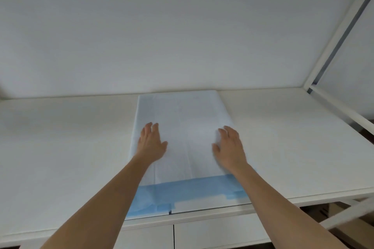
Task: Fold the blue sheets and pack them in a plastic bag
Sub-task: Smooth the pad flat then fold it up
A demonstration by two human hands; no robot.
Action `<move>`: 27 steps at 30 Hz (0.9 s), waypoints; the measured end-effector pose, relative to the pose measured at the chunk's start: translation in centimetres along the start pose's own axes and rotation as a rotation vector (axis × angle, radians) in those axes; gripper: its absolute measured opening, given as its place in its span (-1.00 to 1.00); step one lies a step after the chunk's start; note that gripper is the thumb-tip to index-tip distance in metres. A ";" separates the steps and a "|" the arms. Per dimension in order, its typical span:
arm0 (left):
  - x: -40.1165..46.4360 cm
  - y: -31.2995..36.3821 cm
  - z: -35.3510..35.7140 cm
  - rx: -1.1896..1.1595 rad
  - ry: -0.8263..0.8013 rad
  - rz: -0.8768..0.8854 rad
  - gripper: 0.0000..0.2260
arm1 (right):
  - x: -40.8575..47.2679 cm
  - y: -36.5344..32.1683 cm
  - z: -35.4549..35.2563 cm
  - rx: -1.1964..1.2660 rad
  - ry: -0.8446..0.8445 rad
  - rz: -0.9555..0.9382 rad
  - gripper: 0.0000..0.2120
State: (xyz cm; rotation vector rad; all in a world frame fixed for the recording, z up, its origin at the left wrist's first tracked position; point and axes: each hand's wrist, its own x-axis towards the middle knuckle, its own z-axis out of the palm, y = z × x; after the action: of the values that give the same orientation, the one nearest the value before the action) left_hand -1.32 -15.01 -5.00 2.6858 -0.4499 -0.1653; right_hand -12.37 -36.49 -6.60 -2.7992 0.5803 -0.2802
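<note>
Both hands, left hand (150, 143) and right hand (229, 144), lie flat with fingers spread on the sheet (182, 117); I'd press outward evenly, flattening creases before the next fold.

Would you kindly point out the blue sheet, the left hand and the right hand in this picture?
blue sheet (186, 119), head view, on its pale upper face between the hands.
left hand (150, 142), head view, on the back of the hand.
right hand (230, 145), head view, on the back of the hand.
</note>
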 end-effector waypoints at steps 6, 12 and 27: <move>0.1 -0.1 3.2 0.001 -0.042 0.022 -0.39 | 1.1 -0.3 1.3 0.071 -0.088 -0.108 -0.40; -0.1 -0.9 3.8 0.182 0.016 -0.004 -0.35 | 1.0 0.0 2.4 -0.067 -0.110 -0.061 -0.16; 0.0 -0.7 4.0 0.262 -0.001 -0.034 -0.34 | 1.4 0.2 2.9 -0.163 -0.165 -0.020 -0.27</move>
State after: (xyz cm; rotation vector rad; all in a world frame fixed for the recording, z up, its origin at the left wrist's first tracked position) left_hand -1.80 -15.90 -8.93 2.9506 -0.4543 -0.1243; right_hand -10.45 -36.60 -9.16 -2.9482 0.5594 -0.0046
